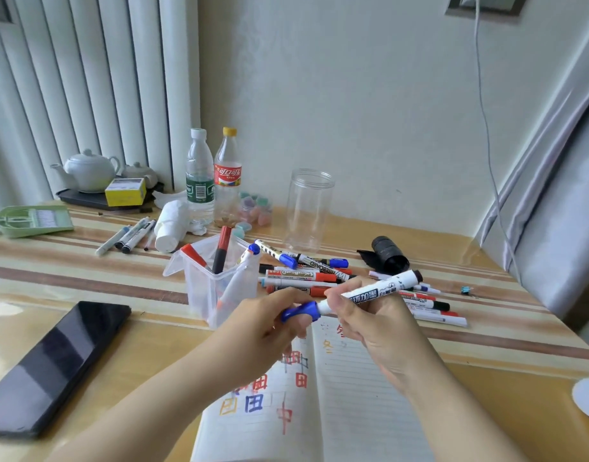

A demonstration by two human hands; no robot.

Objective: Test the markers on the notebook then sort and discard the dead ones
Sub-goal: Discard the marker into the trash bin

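Over the open notebook [349, 398] I hold a white marker [376, 291] level. My right hand [376, 325] grips its barrel. My left hand [269, 328] pinches the blue cap [301, 311] at its left end; the cap sits on the marker. The notebook's left page carries red, blue and yellow test marks. Beyond the notebook lies a pile of markers [323, 278], red, blue and black. A clear plastic bin [216, 278] left of the pile holds several markers standing upright. A few more markers [129, 236] lie apart at the back left.
A black phone [53, 365] lies at the left. An empty clear jar [308, 208], two bottles [213, 178], a white roll [171, 225], a green tray [30, 220] and a teapot [86, 170] stand at the back. A black roll [388, 255] lies right of the pile.
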